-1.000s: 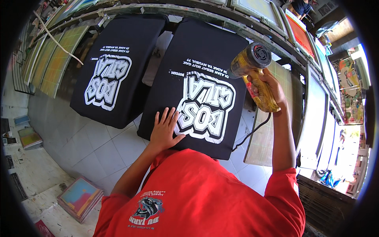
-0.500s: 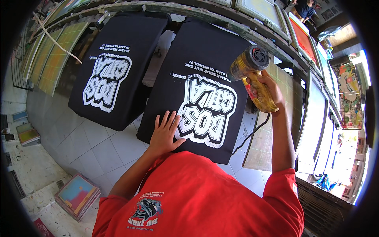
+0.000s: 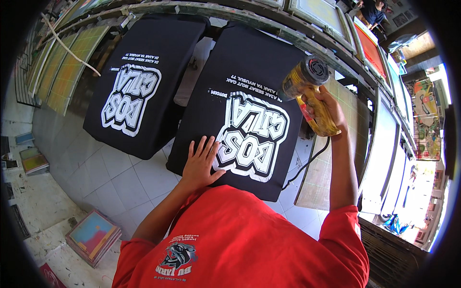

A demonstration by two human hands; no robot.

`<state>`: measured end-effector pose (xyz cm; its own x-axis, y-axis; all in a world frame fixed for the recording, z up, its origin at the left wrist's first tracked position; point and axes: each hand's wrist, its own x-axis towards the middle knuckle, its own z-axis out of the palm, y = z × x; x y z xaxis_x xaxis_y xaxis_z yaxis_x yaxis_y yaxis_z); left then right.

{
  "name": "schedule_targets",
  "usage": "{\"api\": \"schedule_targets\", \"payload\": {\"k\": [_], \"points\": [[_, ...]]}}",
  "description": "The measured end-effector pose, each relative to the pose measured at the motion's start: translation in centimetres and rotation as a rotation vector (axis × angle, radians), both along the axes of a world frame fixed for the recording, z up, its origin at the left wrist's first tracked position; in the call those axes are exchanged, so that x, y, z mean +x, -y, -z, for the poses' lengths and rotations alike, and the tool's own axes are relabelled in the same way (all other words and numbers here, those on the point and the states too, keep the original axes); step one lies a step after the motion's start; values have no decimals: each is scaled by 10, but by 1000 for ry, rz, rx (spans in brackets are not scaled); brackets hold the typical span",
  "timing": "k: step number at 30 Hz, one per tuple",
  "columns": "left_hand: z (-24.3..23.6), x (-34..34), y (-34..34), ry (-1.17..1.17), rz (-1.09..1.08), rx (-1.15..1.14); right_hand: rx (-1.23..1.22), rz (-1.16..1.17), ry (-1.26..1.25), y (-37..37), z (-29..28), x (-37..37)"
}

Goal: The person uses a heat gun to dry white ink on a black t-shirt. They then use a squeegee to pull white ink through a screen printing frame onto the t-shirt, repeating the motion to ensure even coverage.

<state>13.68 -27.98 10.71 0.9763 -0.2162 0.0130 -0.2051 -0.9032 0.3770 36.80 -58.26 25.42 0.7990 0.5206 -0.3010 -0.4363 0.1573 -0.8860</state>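
Two black T-shirts with white block printing lie stretched on flat boards. My left hand [image 3: 200, 162] rests flat, fingers spread, on the lower left part of the nearer shirt [image 3: 249, 86], touching the edge of its white print [image 3: 252, 137]. My right hand [image 3: 322, 109] grips the handle of a yellow heat gun [image 3: 307, 84], held above the shirt's right side with its round nozzle end up and left. A black cord [image 3: 307, 163] hangs from the gun. The second shirt [image 3: 139, 84] lies to the left, untouched.
Screen-printing frames [image 3: 65, 67] lean at the left and along the right [image 3: 384, 144]. A metal rail [image 3: 230, 9] runs across the top. Below is a white tiled floor [image 3: 110, 177] with a colourful board [image 3: 93, 235]. Another person [image 3: 372, 12] stands at the top right.
The view has shifted slightly. My left hand stays flat on the shirt and my right hand keeps the heat gun over the print in nearly the same place.
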Motion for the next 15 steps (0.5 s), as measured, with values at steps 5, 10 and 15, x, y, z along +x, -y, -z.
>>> {"api": "schedule_targets", "payload": {"k": [5,10,15], "points": [[-1,0,0,-8,-3,-6,-11,58,-2,-3,1,1],[-4,0,1,-15,-7,-20,3,47,-6,-4,3,5],[-2,1,0,-1,-4,-23,9,-6,33,-2,5,4]]}}
